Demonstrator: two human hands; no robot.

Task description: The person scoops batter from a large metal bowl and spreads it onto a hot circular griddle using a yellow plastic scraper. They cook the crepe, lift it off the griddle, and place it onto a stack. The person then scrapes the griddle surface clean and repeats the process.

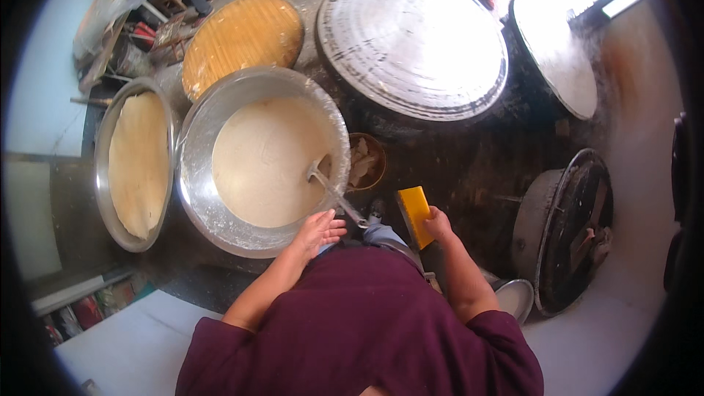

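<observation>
Item: ladle (334, 192), metal, long-handled. Its bowl end rests in the pale batter near the right inner wall of the large steel basin (196, 176); its handle runs down and to the right over the basin's rim, so the long axis lies diagonally, with the handle end pointing toward the person's waist.

Left hand (319, 231): fingers open and spread, palm down, at the lower right rim of the basin, just beside the ladle's handle end. Whether the fingers touch the handle cannot be told.

Right hand (438, 224): closed on the right edge of a yellow rectangular scraper (415, 214), right of the basin. The scraper stands tilted, its long axis running from upper left to lower right.

Hands well apart, with the ladle handle between them.

Around the basin:
- Left: a shallower steel pan (103, 169) holding a pale flat sheet.
- Above: a round woven tray (242, 37), straw-coloured.
- Upper right: a large round griddle (411, 40), grey and flour-dusted; a second round griddle (557, 51) beyond it, whitish.
- Right, touching the rim: a small brown bowl (364, 161) with scraps inside.
- Far right: a dark round lid (576, 231) leaning on a grey pot.

Person's garment: maroon.
</observation>
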